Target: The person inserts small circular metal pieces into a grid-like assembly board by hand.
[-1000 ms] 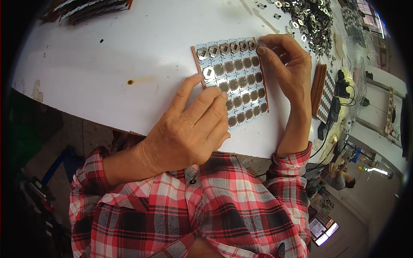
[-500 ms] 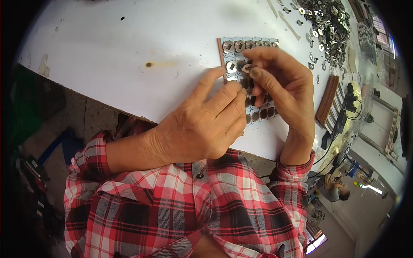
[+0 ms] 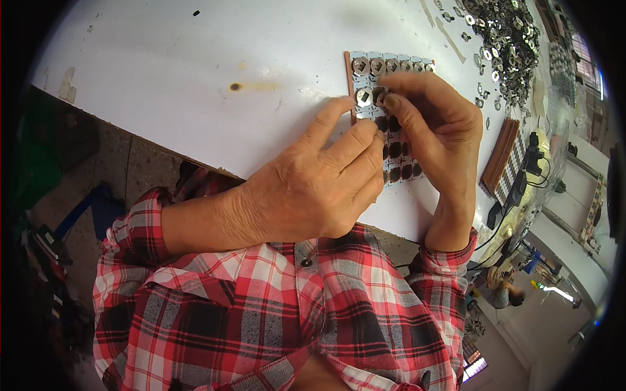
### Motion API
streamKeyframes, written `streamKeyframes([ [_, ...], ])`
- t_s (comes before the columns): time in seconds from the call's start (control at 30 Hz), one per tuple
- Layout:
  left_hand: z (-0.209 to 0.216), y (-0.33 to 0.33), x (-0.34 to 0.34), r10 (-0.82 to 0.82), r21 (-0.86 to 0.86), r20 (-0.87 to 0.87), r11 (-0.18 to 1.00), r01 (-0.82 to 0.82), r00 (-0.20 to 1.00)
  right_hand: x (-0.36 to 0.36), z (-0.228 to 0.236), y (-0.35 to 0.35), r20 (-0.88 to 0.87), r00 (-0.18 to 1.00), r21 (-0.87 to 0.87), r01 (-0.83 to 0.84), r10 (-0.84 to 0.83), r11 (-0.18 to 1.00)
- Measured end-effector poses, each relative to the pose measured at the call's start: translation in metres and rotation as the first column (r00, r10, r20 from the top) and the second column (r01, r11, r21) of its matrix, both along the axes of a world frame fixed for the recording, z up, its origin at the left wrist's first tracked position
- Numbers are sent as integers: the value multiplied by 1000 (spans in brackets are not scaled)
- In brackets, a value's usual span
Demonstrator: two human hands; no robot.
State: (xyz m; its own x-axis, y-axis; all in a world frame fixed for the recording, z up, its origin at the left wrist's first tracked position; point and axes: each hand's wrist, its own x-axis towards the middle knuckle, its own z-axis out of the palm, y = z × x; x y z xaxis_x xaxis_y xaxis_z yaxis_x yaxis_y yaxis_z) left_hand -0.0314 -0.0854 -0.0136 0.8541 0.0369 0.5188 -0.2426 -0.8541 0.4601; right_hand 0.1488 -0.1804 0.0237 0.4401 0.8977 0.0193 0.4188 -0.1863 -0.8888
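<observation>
Pinching at the tips, head view: right hand [image 3: 440, 120] narrow, thumb and forefinger on what looks like a small metal clip [image 3: 383, 100], mostly hidden, at the board's second row. Beside it, a seated clip [image 3: 364, 97]. Left hand [image 3: 319, 173] half spread, forefinger at the left edge, other fingers bent over the board [image 3: 396, 150]; cannot tell whether they hold anything. Board lies flat on the counter, under both hands.

Handling, my guess: board thin, light, stiff, apt to slide; best taken by its brown side strip [image 3: 349, 70]. Clips light, slick, easily bent; grip by the rim.

Counter [image 3: 163, 85]: white, smooth-looking, one brown mark [image 3: 235, 86]. Heap of clips [image 3: 505, 55] upper right; stack of boards [image 3: 501, 159] nearer, black power strip [image 3: 515, 192] beside it.

Room: another person [image 3: 502, 294] and a bright lamp [image 3: 559, 292] far right, small and blurred.
</observation>
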Motion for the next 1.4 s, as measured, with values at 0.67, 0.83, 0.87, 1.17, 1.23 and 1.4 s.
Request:
streamKeyframes([
  [0.67, 9, 4, 2, -7, -2, -47, 1000, 7, 999, 36, 13, -20, 309, 931, -31, 212, -193, 977],
  [0.83, 8, 2, 3, -6, 1, -46, 1000, 6, 999, 85, 37, -61, 589, 795, -372, 428, -146, 824],
  [0.87, 8, 3, 4, -4, 3, -49, 1000, 4, 999, 89, 33, -65, 591, 796, -370, 411, -130, 833],
  [1.17, 7, -1, 6, 37, -25, -26, 999, -38, 999, 91, 29, -59, 216, 896, -300, 439, -388, 847],
  [1.23, 7, -1, 6, 34, -23, -21, 999, -34, 999, 92, 31, -62, 169, 873, -204, 484, -457, 851],
  [1.4, 7, 1, 3, 15, -3, -31, 1000, -15, 999, 89, 29, -56, 350, 842, -344, 524, -411, 779],
])
